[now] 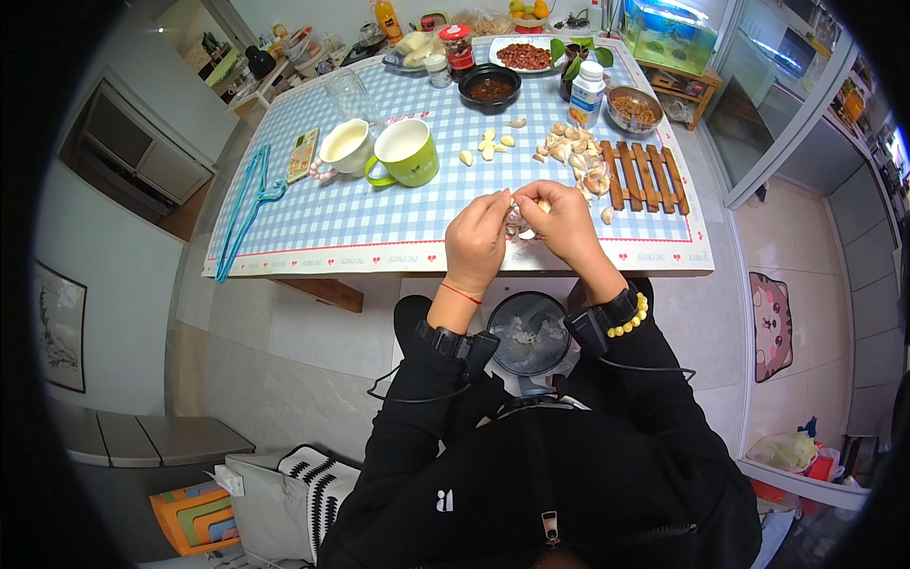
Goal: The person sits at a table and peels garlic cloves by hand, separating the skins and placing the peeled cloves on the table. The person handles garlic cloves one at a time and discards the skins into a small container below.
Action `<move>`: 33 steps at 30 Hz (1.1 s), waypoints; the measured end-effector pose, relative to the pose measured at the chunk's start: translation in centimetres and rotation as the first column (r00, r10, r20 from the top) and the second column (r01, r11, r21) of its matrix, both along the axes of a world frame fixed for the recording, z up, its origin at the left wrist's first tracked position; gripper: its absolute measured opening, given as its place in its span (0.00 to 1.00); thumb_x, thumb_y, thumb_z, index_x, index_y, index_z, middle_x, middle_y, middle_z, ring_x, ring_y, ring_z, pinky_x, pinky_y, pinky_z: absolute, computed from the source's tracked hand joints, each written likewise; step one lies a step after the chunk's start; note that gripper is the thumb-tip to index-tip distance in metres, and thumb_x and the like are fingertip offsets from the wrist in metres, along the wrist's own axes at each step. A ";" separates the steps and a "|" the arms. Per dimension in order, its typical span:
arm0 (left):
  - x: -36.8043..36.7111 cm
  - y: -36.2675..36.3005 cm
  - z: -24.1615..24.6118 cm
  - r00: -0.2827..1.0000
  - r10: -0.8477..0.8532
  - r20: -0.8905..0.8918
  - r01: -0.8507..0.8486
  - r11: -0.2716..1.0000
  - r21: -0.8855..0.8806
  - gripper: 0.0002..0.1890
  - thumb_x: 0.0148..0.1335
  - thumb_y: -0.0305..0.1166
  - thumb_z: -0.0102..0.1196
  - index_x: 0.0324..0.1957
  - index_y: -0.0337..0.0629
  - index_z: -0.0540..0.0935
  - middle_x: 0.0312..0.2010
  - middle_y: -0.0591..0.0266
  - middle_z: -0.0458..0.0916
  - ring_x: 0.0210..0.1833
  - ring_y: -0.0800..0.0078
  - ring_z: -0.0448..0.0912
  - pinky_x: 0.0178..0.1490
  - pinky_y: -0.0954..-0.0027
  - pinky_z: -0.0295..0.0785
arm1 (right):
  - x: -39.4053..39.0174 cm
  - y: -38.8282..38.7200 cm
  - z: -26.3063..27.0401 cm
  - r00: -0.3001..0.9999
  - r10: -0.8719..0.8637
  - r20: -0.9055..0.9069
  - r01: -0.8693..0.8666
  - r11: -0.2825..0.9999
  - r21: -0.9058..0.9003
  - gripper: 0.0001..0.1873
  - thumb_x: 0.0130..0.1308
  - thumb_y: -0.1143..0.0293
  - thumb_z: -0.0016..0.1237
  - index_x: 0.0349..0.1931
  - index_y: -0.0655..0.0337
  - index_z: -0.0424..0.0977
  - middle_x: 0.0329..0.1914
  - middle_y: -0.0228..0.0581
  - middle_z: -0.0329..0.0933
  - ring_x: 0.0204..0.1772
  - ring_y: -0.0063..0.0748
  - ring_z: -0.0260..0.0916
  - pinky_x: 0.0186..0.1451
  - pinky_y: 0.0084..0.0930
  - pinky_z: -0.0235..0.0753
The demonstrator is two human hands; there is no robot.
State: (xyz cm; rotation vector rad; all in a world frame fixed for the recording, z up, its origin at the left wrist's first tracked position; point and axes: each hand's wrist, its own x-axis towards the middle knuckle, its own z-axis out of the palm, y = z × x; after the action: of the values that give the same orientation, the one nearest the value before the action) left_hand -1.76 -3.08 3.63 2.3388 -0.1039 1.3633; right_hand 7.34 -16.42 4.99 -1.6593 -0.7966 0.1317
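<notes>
Over the table's front edge, my left hand (475, 238) and my right hand (563, 222) meet at the fingertips, pinching a small garlic clove that the fingers mostly hide. A pale bit of garlic (544, 205) shows under my right fingers. Papery garlic skins (520, 226) lie just below the hands. Beyond my right hand is a heap of unpeeled garlic cloves (574, 151), with one loose clove (607, 215) nearer to me. Several peeled cloves (488, 145) lie on the checked tablecloth (341, 220), farther off than my hands.
A green mug (409, 158), a white cup (346, 147) and blue hangers (245, 206) stand or lie leftward. Rightward is a slatted wooden trivet (643, 178). Behind are a white bottle (587, 94), a black bowl (489, 87) and a peanut plate (525, 55). Below sits a bin (530, 333).
</notes>
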 end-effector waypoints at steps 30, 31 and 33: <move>0.0 0.5 -2.2 0.971 -0.231 0.057 0.206 0.697 -0.687 0.06 0.62 0.15 0.64 0.41 0.29 0.87 0.41 0.54 0.88 0.44 0.71 0.86 0.49 0.71 0.82 | 0.0 0.3 0.1 0.974 0.120 -0.193 -0.118 0.993 0.023 0.12 0.70 0.69 0.59 0.41 0.72 0.85 0.34 0.39 0.87 0.37 0.20 0.80 0.42 0.23 0.79; -0.1 0.5 -2.0 0.980 -0.195 0.035 0.173 0.759 -0.628 0.06 0.61 0.15 0.64 0.40 0.29 0.87 0.41 0.54 0.88 0.45 0.69 0.87 0.49 0.70 0.82 | 0.0 0.3 0.1 0.970 0.125 -0.209 -0.121 0.992 0.030 0.12 0.70 0.69 0.59 0.41 0.72 0.85 0.34 0.39 0.87 0.37 0.20 0.80 0.42 0.22 0.79; -0.2 0.5 -1.7 0.985 -0.167 0.034 0.157 0.810 -0.565 0.05 0.60 0.15 0.65 0.39 0.30 0.86 0.40 0.53 0.88 0.44 0.66 0.87 0.48 0.70 0.82 | 0.0 0.3 0.0 0.961 0.128 -0.245 -0.122 0.992 0.038 0.12 0.70 0.70 0.58 0.41 0.73 0.85 0.35 0.39 0.87 0.38 0.21 0.80 0.42 0.22 0.79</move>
State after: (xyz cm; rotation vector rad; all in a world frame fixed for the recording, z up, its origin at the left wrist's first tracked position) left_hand -2.01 -2.62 1.95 1.7914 0.0969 1.0977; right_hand 7.30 -16.08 5.00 -1.5349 -0.7096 0.4092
